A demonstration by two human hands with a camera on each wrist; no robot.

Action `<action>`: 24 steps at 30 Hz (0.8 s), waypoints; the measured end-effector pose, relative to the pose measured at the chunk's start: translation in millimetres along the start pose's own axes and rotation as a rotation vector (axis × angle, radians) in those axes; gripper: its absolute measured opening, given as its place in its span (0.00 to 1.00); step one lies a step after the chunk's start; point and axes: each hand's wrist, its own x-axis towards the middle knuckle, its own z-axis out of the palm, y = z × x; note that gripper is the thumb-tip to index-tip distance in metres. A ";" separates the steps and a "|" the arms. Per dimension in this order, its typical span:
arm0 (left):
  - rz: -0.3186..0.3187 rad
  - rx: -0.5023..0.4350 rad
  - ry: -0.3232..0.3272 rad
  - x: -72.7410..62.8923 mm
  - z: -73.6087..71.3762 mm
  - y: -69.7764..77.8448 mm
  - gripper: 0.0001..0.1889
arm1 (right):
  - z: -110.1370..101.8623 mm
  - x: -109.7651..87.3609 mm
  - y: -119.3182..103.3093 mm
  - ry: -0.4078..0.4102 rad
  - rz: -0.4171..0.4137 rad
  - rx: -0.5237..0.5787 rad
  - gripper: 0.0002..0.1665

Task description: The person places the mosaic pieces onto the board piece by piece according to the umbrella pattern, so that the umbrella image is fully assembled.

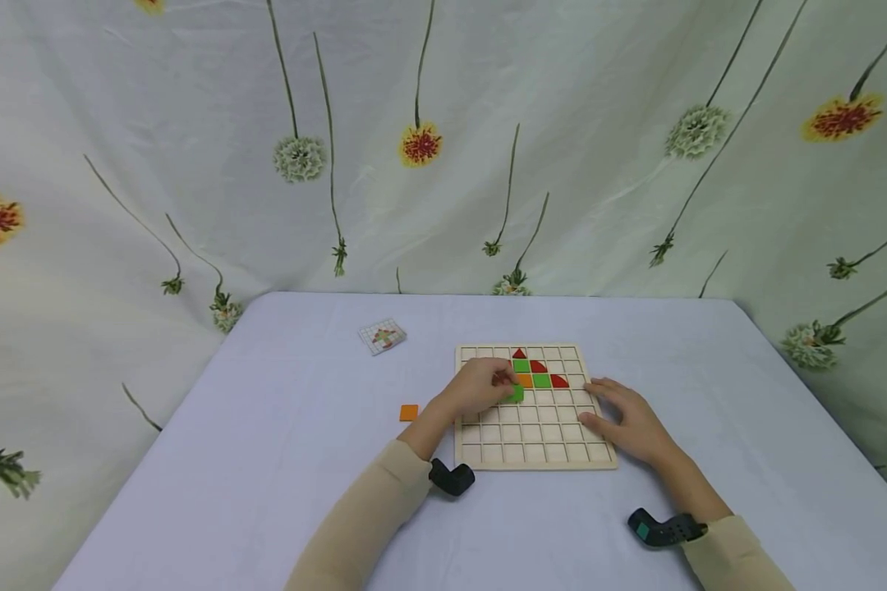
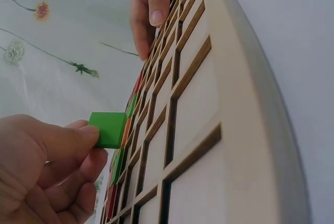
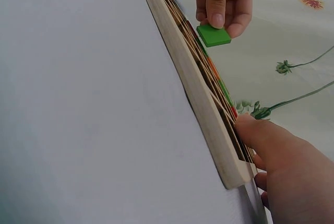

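Observation:
My left hand (image 1: 482,386) pinches a green square tile (image 2: 108,129) between thumb and fingers, close over the wooden grid board (image 1: 535,469). In the right wrist view the same green tile (image 3: 213,35) shows tilted at the fingertips. Beside it on the board lie an orange square (image 1: 525,381), green squares (image 1: 541,381), red rounded pieces (image 1: 559,382) and a red triangle (image 1: 520,354). At the board's right edge rests my right hand (image 1: 631,423), its thumb on the frame and fingers spread along the side. The left hand covers part of the board's left side.
An orange square tile (image 1: 409,413) lies on the white table left of the board. Farther back is a small pattern card (image 1: 382,336) showing a grid with coloured shapes. A flowered cloth (image 1: 443,213) hangs behind the table.

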 end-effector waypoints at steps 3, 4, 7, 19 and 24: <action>-0.003 0.012 0.015 2.9 3.2 2.2 0.03 | -0.3 -0.2 -0.6 0.000 0.009 0.000 0.34; -0.003 0.014 0.018 3.8 4.3 3.0 0.03 | -0.4 -0.3 -0.6 0.001 0.011 0.000 0.34; -0.003 0.009 0.016 6.2 7.7 4.1 0.03 | -0.2 -0.4 -0.3 0.002 0.013 0.006 0.34; 0.009 0.051 -0.016 9.4 16.6 2.9 0.03 | 0.3 0.2 -1.2 0.001 0.007 -0.005 0.34; -0.007 0.093 -0.016 11.0 17.4 1.9 0.05 | -0.1 0.2 -1.8 0.002 0.007 -0.007 0.34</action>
